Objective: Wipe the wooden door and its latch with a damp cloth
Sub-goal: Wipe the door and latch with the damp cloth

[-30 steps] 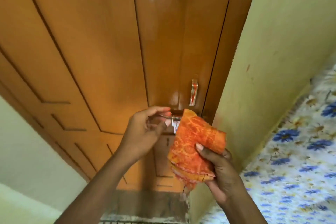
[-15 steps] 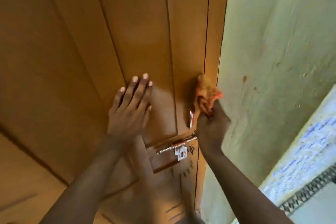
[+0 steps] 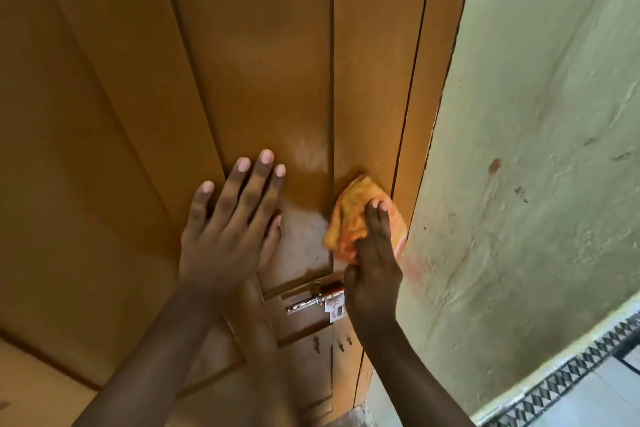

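Note:
A glossy brown wooden door (image 3: 263,55) fills the left and middle of the head view. Its metal sliding latch (image 3: 313,300) sits low on the door, partly hidden behind my right wrist. My left hand (image 3: 230,224) lies flat on the door panel, fingers spread, holding nothing. My right hand (image 3: 374,267) presses an orange patterned cloth (image 3: 349,215) against the door's right stile, just above the latch and beside the frame. A damp sheen shows on the wood left of the cloth.
A pale green plastered wall (image 3: 540,149) stands right of the door frame (image 3: 426,107). A black-and-white patterned border (image 3: 568,378) runs along the lower right. Small screws (image 3: 341,345) stick out below the latch.
My left hand left the latch and went flat onto the door panel. My right hand carried the cloth up onto the door's right edge and now presses it there. The view tilted upward.

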